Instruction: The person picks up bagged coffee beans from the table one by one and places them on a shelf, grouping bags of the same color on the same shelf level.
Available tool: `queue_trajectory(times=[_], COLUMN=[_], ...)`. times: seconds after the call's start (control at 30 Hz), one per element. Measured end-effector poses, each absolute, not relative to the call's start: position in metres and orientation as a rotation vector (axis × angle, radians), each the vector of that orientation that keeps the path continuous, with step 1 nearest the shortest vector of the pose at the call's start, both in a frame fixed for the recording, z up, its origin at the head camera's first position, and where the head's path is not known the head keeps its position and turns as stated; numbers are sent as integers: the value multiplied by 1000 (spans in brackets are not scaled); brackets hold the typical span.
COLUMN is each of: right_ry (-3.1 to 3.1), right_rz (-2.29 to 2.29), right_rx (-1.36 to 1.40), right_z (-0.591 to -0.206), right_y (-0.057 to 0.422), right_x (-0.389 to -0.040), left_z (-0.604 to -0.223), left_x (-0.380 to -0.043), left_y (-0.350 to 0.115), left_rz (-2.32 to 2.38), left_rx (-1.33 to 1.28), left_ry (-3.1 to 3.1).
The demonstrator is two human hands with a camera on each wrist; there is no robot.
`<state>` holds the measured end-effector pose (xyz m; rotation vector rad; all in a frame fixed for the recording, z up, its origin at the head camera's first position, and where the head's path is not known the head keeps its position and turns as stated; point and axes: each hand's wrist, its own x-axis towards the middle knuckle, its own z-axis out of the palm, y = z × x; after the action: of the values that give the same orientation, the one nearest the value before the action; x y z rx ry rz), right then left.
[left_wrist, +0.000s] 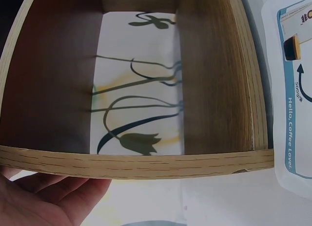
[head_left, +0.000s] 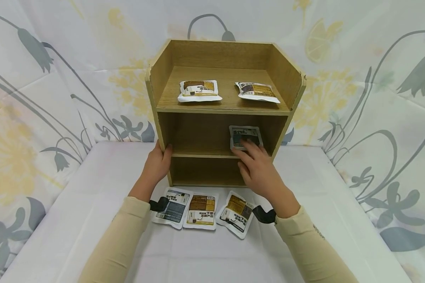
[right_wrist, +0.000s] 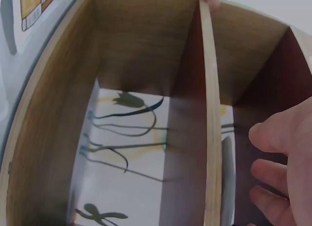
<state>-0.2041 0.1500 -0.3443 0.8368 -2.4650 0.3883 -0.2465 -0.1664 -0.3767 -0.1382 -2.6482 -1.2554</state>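
Observation:
A small wooden shelf unit stands on the table. My left hand grips its left side panel, thumb at the front edge; in the left wrist view the fingers lie along the panel's outer side. My right hand reaches into the middle compartment, its fingertips over a packet with a blue-grey label that lies at the right. In the right wrist view the fingers are spread and relaxed, apart from the packet's pale edge.
On the top shelf lie two brown-label packets, one left and one right. Before the unit lie a blue-grey packet, a brown packet and a tilted brown-and-black packet. Patterned cloth hangs behind.

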Motion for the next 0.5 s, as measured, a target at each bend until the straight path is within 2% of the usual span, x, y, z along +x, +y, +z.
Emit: queue_trajectory(times=[0.5], right_ry=[-2381], right_rz=[433], right_rx=[969], right_z=[-353], right_y=[133], right_x=[-188], left_z=[-377], left_x=[-247], left_y=[-167], left_rz=[-1263], left_rx=[-128], left_ry=[-2659])
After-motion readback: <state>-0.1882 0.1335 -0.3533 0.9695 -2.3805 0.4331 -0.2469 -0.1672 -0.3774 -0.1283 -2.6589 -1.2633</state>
